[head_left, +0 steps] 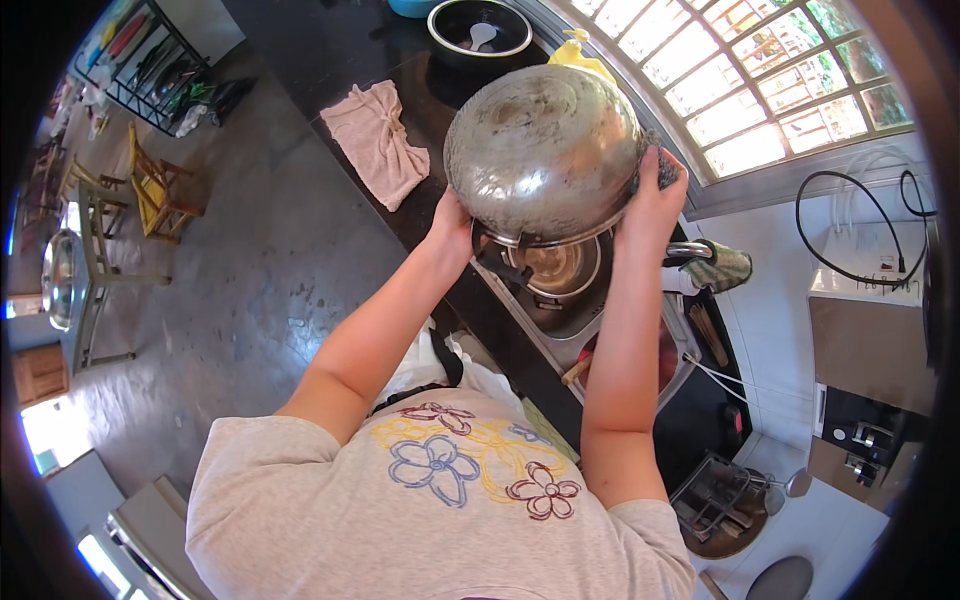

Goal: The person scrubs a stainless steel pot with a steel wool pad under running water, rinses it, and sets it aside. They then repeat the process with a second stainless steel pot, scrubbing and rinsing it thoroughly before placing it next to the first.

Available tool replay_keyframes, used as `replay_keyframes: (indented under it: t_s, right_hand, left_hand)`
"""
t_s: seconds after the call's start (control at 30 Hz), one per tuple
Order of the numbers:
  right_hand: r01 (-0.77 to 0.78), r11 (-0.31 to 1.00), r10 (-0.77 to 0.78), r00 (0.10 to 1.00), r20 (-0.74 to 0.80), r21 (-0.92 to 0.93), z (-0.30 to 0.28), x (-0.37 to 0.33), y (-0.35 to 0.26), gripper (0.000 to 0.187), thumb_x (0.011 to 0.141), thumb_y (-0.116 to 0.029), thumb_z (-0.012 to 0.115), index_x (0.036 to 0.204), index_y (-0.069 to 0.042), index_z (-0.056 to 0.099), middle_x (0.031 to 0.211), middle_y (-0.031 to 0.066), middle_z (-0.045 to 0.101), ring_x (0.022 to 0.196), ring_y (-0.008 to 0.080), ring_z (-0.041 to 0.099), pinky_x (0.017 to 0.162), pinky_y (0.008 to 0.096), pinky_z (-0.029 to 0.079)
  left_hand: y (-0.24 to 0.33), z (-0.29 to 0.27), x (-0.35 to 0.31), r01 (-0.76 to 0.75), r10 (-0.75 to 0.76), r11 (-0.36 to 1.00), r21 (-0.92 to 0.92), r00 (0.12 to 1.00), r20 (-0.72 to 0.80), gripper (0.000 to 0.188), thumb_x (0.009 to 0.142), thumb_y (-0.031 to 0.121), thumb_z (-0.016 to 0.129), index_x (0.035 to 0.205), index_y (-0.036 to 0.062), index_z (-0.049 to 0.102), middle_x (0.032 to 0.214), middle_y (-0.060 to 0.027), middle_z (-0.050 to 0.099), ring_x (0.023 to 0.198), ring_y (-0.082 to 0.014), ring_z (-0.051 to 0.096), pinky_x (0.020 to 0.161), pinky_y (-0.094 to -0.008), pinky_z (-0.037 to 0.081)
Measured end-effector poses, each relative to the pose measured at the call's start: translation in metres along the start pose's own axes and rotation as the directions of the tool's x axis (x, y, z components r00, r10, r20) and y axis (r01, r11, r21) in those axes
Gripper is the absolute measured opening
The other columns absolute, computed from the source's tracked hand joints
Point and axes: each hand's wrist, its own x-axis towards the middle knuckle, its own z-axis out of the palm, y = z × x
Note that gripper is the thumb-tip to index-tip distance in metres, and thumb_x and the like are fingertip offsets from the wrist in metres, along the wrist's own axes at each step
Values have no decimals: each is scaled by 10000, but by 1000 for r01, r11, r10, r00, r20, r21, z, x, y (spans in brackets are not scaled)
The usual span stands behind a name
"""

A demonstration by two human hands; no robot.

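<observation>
A large silver metal pot [545,150] is held up over the sink, its scuffed, wet-looking underside turned towards me. My left hand [452,222] grips its near left rim beside a dark handle [500,262]; the fingertips are hidden behind the metal. My right hand [655,195] is closed on a grey steel wool scrubber [653,172], pressed to the pot's right side. Beneath the pot, a smaller metal pot [560,268] sits in the sink [560,345]. A faucet [688,250] with a green cloth [725,268] wrapped round its end stands right of my right forearm.
On the dark counter lies a pink towel [380,145]. A black basin [480,45] with a white scoop inside and a yellow bottle [580,52] stand beyond the pot. A barred window [760,80] is at right. A rack with a pan [720,510] stands lower right.
</observation>
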Motion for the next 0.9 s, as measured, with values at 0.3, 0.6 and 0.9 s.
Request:
replay_keyframes:
  t_s: [0.3, 0.6, 0.9]
  right_hand:
    - [-167, 967, 120, 965, 234, 192, -17, 10, -10, 223, 835, -85, 719, 996, -15, 581, 909, 43, 633, 800, 91, 568, 739, 244, 470]
    - [220, 972, -81, 655, 751, -87, -42, 1, -47, 224, 770, -7, 734, 913, -37, 565, 900, 16, 617, 855, 75, 551, 799, 228, 446]
    - [781, 572, -488, 569, 662, -250, -22, -30, -53, 164, 781, -121, 701, 899, -58, 606, 1099, 78, 590, 1109, 268, 520, 962, 381, 366]
  left_hand:
    - [20, -61, 62, -103, -9, 947, 305, 938, 345, 511, 991, 458, 380, 1251, 45, 532, 1272, -90, 558, 1147, -228, 532, 1004, -408, 395]
    - [76, 21, 7, -736, 55, 291, 612, 651, 757, 366, 883, 357, 658, 939, -3, 689, 806, 12, 644, 752, -59, 553, 719, -241, 463]
    - [28, 31, -32, -807, 374, 213, 551, 588, 717, 293, 864, 263, 680, 739, -2, 666, 588, 22, 573, 554, -26, 452, 514, -239, 383]
